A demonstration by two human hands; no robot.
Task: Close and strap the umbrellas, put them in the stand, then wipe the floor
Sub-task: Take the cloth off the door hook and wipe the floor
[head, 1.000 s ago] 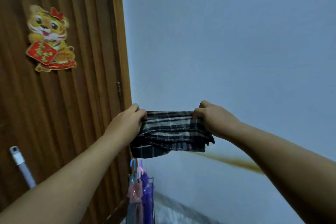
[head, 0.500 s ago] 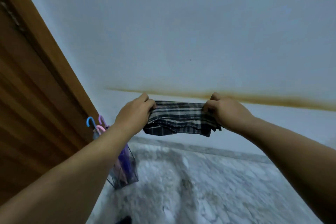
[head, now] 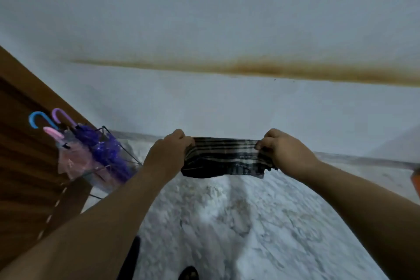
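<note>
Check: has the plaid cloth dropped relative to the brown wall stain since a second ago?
Yes. The plaid cloth, held by both hands, went from above the brown wall stain to well below it, by the floor.

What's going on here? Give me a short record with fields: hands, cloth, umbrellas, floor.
hands: left hand and right hand each grip one end of the cloth
cloth: dark plaid cloth, stretched between the hands, above the floor
umbrellas: three closed umbrellas in the wire stand by the door
floor: marble floor, not yet touched by the cloth
</note>
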